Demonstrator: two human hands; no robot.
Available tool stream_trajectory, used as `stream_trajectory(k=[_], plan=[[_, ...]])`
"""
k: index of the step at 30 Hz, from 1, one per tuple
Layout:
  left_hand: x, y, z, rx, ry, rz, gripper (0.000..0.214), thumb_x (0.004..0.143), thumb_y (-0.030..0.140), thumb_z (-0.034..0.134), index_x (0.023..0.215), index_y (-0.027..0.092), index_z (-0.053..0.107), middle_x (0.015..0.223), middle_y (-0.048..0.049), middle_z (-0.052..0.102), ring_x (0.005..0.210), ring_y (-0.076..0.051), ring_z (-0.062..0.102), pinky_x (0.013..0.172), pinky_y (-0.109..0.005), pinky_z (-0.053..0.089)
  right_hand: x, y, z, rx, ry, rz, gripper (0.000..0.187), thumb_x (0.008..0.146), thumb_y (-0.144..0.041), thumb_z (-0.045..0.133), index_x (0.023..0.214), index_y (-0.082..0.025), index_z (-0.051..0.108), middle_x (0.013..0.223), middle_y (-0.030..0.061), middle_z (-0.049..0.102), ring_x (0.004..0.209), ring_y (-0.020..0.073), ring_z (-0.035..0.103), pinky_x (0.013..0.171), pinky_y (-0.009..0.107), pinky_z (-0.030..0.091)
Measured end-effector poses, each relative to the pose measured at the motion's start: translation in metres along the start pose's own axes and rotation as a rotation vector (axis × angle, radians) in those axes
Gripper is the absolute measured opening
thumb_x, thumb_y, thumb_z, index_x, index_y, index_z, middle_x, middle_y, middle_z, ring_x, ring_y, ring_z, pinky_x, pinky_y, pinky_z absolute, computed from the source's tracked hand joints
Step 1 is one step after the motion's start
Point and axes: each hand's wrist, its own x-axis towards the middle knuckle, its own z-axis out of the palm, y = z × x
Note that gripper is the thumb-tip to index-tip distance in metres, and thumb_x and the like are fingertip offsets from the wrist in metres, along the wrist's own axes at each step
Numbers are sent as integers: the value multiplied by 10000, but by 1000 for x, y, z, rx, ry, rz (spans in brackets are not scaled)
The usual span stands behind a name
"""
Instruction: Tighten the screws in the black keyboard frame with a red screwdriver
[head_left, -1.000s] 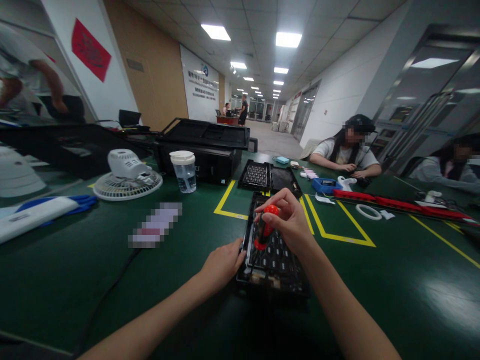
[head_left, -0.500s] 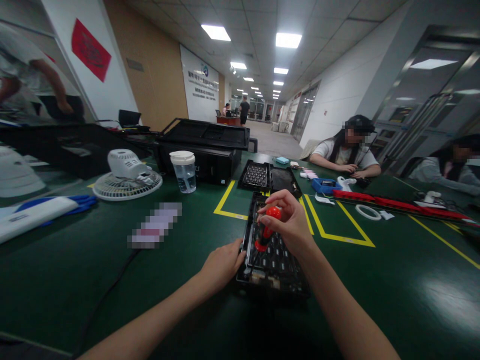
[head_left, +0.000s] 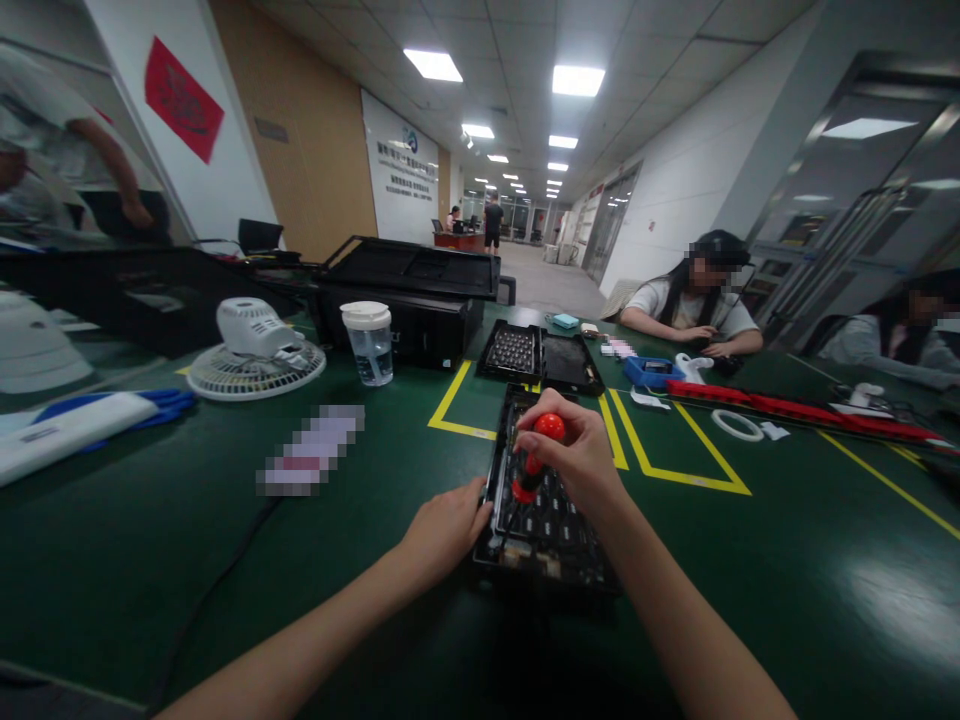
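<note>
Just below the center of the frame, a worker's right hand (head_left: 576,450) pinched a red-and-black screwdriver (head_left: 533,468) between thumb and fingers, the tool tilted over a black casing (head_left: 496,470) on a green table (head_left: 315,550). The left hand (head_left: 441,525) touched the casing's left edge, its fingertips partly hidden, their grip impossible to tell.

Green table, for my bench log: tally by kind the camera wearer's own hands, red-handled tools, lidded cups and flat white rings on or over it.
Own hands: 2 (left hand, right hand)
Red-handled tool: 1
Lidded cup: 1
Flat white ring: 1
Total: 5
</note>
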Motion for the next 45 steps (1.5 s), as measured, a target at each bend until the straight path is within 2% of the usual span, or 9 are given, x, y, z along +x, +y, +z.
stream_trajectory(k=[12,22,30,33,36,41,45], plan=[[-1,0,0,8,14,12,324,888,357,302,1157,226,425,1007,-70,641,901,-218,620,731,-314,454,-3,0,4,-36,-2,-5,191,643,-230,727,722,-177,561,685,-28,494,567,89,454,484,209,349],[-1,0,0,19,16,17,321,893,363,292,1157,233,421,996,-65,640,884,-218,621,719,-311,448,-4,1,8,-3,18,-28,258,626,-208,743,734,-185,509,696,-31,488,602,103,504,543,231,430],[-2,1,0,6,6,6,316,893,365,298,1143,229,435,1020,-71,632,913,-212,613,745,-303,439,-3,4,17,232,38,11,251,728,-206,653,760,-203,403,760,-31,574,498,96,590,494,263,517],[-2,1,0,4,5,2,326,892,364,304,1160,227,428,1020,-73,634,920,-213,612,749,-303,440,-3,6,16,225,68,32,278,723,-201,658,750,-207,382,721,-36,605,439,78,559,431,214,472],[-2,1,-1,3,-5,-4,330,894,362,301,1165,222,426,1019,-73,636,916,-206,614,742,-294,440,-3,9,15,232,81,44,256,722,-200,657,749,-208,403,622,-64,563,375,55,486,368,176,407],[-1,2,-1,24,-5,1,330,897,361,290,1162,219,427,1025,-77,636,913,-206,615,735,-293,441,-2,12,14,267,62,75,192,745,-217,629,786,-208,442,520,-90,486,364,53,448,358,162,377],[-1,2,-1,17,0,11,333,897,367,290,1165,224,425,1018,-72,637,906,-207,617,726,-294,448,-2,11,14,268,36,92,117,766,-246,594,805,-198,495,503,-81,481,370,62,446,370,173,371]])
